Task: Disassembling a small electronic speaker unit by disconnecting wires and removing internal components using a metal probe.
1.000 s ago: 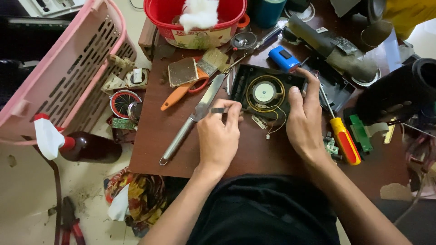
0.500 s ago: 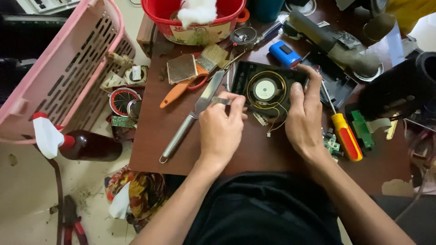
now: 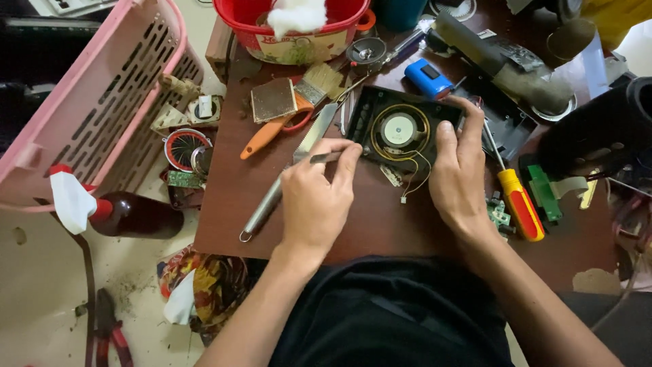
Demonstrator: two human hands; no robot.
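Note:
A black opened casing (image 3: 370, 109) with a round speaker (image 3: 399, 129) and thin wires lies on the brown table (image 3: 231, 197). My left hand (image 3: 318, 197) pinches a slim metal tool (image 3: 324, 158) whose tip points at the casing's left edge. My right hand (image 3: 460, 170) grips the casing's right side, thumb on its face and fingers over the far corner. A serrated metal knife (image 3: 285, 177) lies diagonally just left of my left hand.
A red-and-yellow screwdriver (image 3: 517, 204) lies right of my right hand. A paintbrush, orange-handled tool (image 3: 272, 132), blue device (image 3: 429, 78) and red basin (image 3: 292, 27) sit behind. A pink basket (image 3: 102, 102) and spray bottle (image 3: 115, 211) stand off the table's left edge.
My left hand has shifted slightly, keeping the slim tool at the casing's left edge. My right hand stays on the casing.

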